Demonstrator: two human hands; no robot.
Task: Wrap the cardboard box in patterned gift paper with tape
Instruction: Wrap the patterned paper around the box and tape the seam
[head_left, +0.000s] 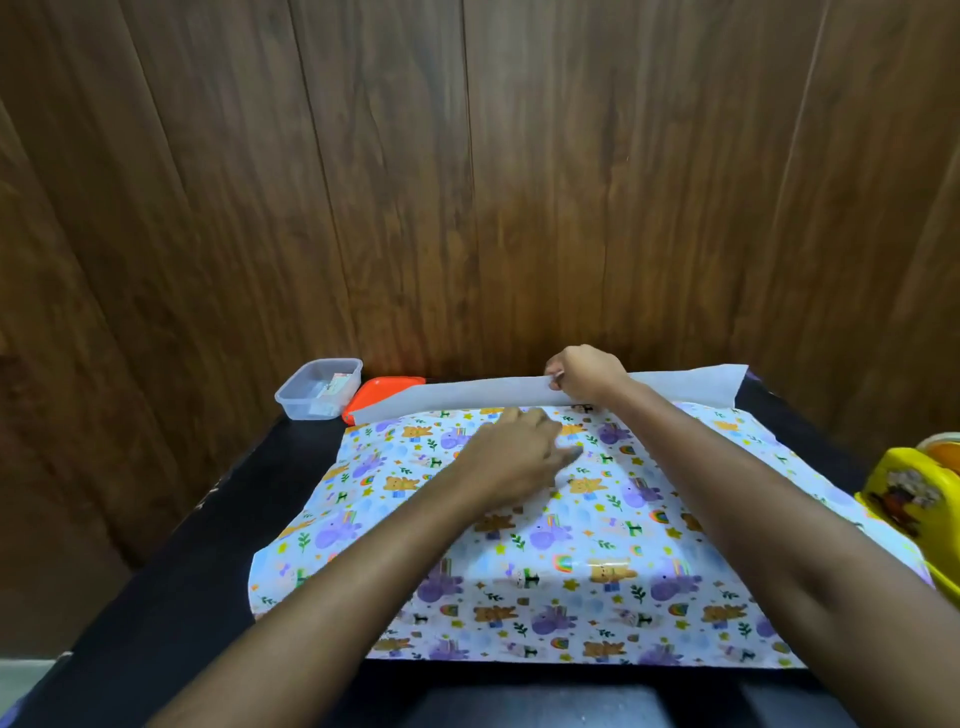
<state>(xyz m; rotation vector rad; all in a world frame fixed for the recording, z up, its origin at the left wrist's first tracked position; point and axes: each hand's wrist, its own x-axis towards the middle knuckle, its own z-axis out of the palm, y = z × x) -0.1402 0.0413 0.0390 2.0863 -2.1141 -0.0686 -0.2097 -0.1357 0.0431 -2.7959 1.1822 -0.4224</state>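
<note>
A sheet of patterned gift paper (597, 545) with bears and purple animals lies printed side up over the black table. Its far edge (467, 392) is turned up and back, showing the white underside. My right hand (584, 374) pinches that folded white edge near its middle. My left hand (519, 452) rests flat on the printed paper just in front of the fold, fingers straight. The paper bulges in the middle, and no cardboard box is visible.
A clear plastic container (318, 388) stands at the back left of the black table (171, 571), with an orange lid (382, 391) beside it. A yellow object (914, 499) sits at the right edge. A wooden wall (467, 182) rises right behind the table.
</note>
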